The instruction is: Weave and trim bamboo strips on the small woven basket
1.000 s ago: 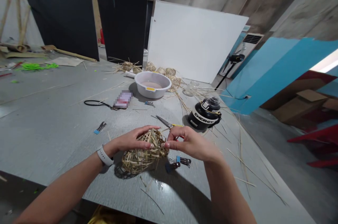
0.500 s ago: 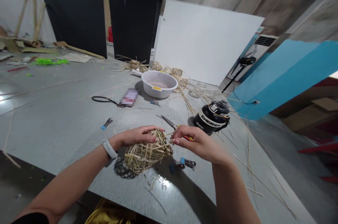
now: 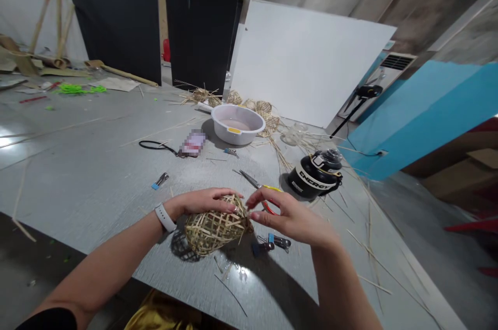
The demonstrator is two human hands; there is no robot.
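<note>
left hand (image 3: 204, 200): laid palm-down over the top of the small rounded woven bamboo basket (image 3: 213, 227), fingers curled along its far side, holding it down; white wristband (image 3: 165, 217) on that wrist
right hand (image 3: 290, 218): at the basket's right end, thumb and forefinger drawn close together; fingertips (image 3: 252, 214) touch or almost touch the weave. Cannot tell if a strip is pinched between them
basket position: on the grey table (image 3: 97, 164), near its front edge, roughly mid-width
key relation: the basket's long axis runs left-right, with the right end tilted slightly away. The basket lies directly left of the right-hand pinch and under the left palm. The left hand covers the body; the right hand is nearer the open end
clips: blue and black metal spring clips (image 3: 272, 243) just right of the basket, below the right hand, apart from both
scissors: steel blades (image 3: 250, 180) and red-yellow handles just behind the right hand, points aimed towards the far-left corner
bottle: black jug printed "ENERGY" (image 3: 317, 180) lying near the right edge
far: white plastic basin (image 3: 238, 123) mid-table, with more woven pieces (image 3: 264, 112) behind it towards the far edge
</note>
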